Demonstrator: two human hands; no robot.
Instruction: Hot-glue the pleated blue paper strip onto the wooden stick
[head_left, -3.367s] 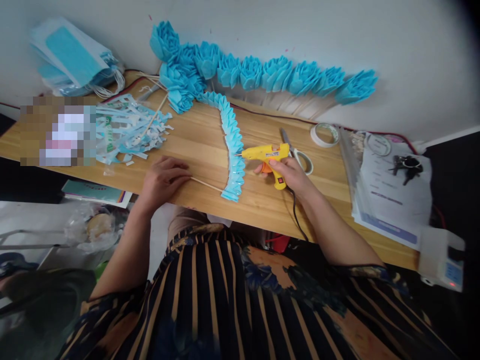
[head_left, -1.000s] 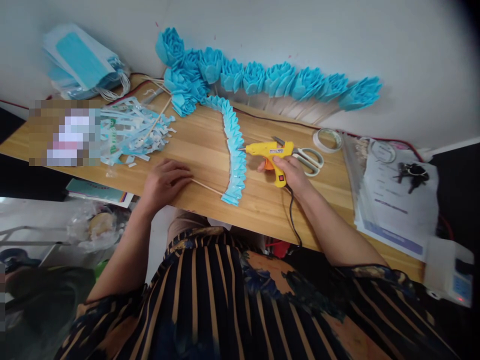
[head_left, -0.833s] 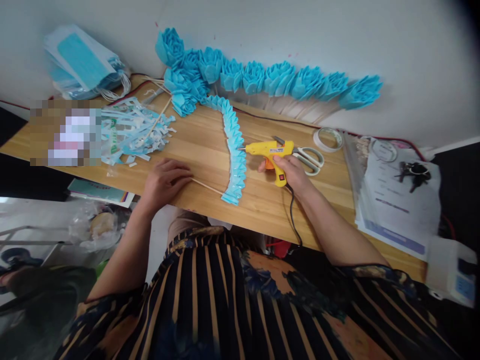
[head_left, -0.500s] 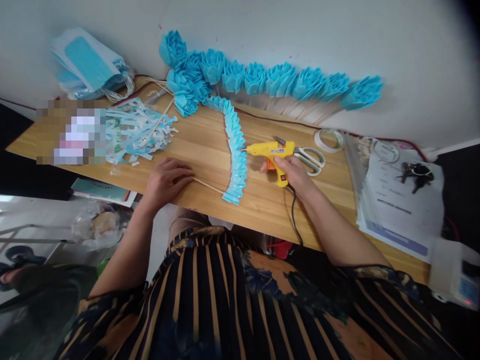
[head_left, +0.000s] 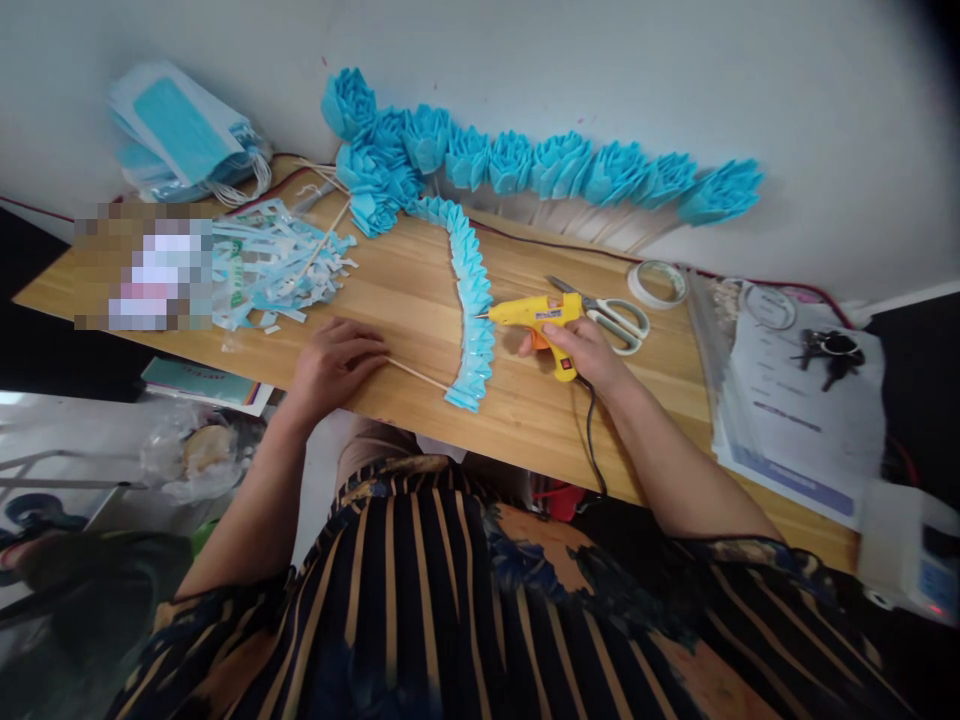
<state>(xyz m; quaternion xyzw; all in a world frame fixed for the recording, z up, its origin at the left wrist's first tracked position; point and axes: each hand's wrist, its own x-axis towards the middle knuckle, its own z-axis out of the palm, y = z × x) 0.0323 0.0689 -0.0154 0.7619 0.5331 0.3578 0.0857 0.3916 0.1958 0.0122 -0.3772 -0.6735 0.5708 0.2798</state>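
A pleated light-blue strip point(head_left: 471, 285) curves across the wooden table from the back toward the front edge. My left hand point(head_left: 341, 365) is closed on one end of a thin wooden stick point(head_left: 420, 374), whose far end meets the strip's near end. In my right hand point(head_left: 585, 345) is a yellow glue gun point(head_left: 536, 312), its nozzle at the strip's right side, around the middle of the lower half. Whether the nozzle touches the strip I cannot tell. A dark cord hangs from the gun's handle.
Several blue flowers on sticks point(head_left: 562, 165) line the wall. At left lie blue masks point(head_left: 184, 130) and a heap of cut scraps point(head_left: 289, 265). Scissors point(head_left: 619, 318), a tape roll point(head_left: 656, 284), papers point(head_left: 802, 420) and keys point(head_left: 832, 350) lie to the right.
My right hand has brought the glue gun slightly toward me along the strip, uncovering more of the scissors' blades. My left hand and the stick stay in place.
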